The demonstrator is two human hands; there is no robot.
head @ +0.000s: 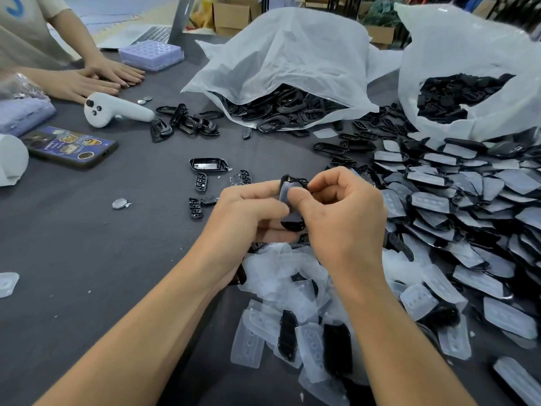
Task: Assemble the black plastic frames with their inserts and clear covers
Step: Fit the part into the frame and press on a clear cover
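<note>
Clear plastic covers (252, 339) lie heaped on the grey tabletop (102, 244), left hand (248, 213) and right hand (342, 218) both pinching 1 black plastic frame (292, 224).

Dark grey table (87, 230), cardboard boxes (231, 13) behind

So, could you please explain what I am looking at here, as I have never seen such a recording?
There is no machine: the one picture comes from a camera worn on a person's head, looking down at their own hands. The left hand and right hand together hold a black frame, the right thumb on a clear cover laid over it. On the grey table lie loose clear covers, a heap of covered frames, white bags of black parts, a phone and a white controller.
</note>
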